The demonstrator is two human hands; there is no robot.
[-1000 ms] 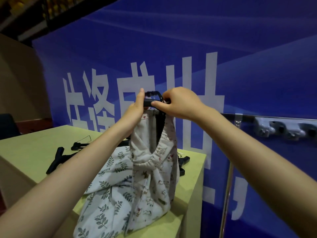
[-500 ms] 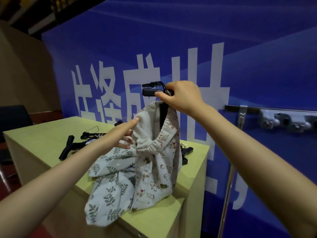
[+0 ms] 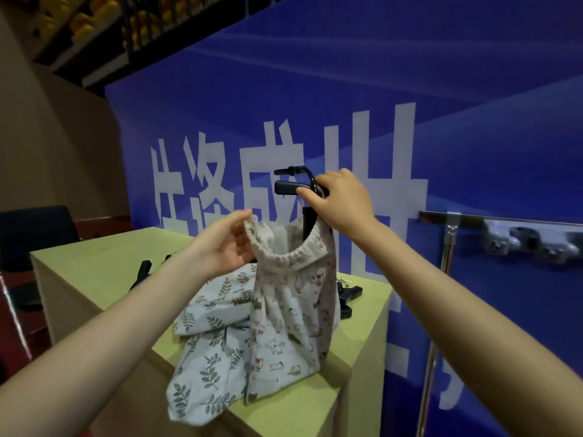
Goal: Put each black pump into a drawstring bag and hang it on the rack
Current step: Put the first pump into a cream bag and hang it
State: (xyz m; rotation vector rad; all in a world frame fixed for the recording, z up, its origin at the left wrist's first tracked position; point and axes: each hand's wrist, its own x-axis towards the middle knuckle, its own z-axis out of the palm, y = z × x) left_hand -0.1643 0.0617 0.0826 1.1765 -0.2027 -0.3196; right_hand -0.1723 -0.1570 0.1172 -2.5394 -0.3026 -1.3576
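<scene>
Bag [image 3: 290,310]: upright on table [image 3: 104,263], black pump [image 3: 307,222] standing inside, handle above mouth.
Right hand [image 3: 342,200]: clenched around handle.
Left hand [image 3: 225,247]: pinching bag rim.

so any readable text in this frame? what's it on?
"洛" (probably): second of the big white characters on the blue banner.
Other banner characters: partly hidden behind the right hand, black pump and animal-print bag; I can't read them reliably.
White strokes low on the banner, right of the table: only fragments, unreadable.
Animal-print bag, leaf-print bag, pump: pictures only, no text visible.
</scene>
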